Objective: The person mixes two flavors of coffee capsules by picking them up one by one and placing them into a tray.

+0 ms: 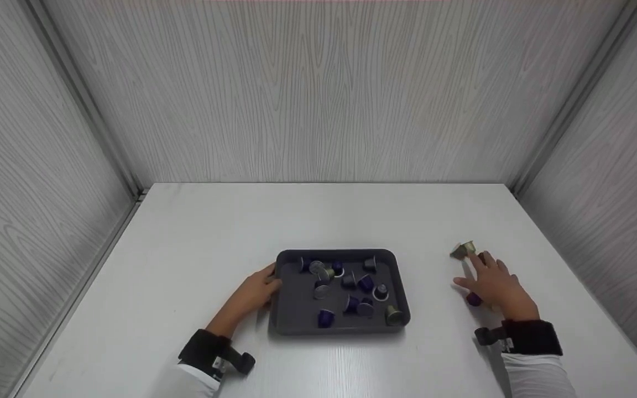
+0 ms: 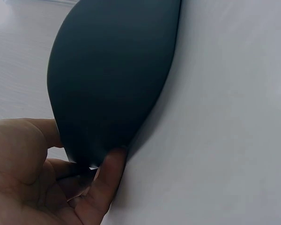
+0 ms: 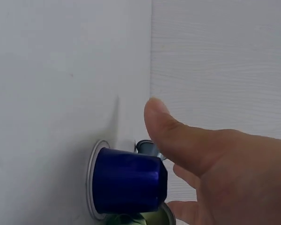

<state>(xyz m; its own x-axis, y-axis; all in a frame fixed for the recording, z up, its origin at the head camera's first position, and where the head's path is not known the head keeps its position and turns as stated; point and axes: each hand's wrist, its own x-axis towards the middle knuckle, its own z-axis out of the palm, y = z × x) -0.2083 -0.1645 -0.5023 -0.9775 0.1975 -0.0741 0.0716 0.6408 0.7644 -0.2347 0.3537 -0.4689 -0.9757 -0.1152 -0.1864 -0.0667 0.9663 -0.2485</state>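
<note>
Gray tray (image 1: 296,309) held at left edge; loose capsules (image 1: 474,299) to its right.
The tray is pinched by the left grip (image 1: 255,290); the right grip (image 1: 498,284) is spread, nothing held, over the loose capsules on the tabletop (image 1: 351,215). Further capsules (image 1: 326,318) are contained in the tray.

On the side of the flat white table's (image 1: 130,287) left edge, a white cloth sleeve (image 1: 192,383) ends at a wide black wrist strap (image 1: 201,349), from which a stubby black stem juts to a rounded black end piece (image 1: 246,363) (a small pale label (image 1: 219,364) sits beside it). Toward the table's right edge, a lightly creased white sleeve (image 1: 537,377) meets a matching black strap (image 1: 534,337) with its own rounded black knob (image 1: 483,336) and pale tag (image 1: 507,345), too small to read.
</note>
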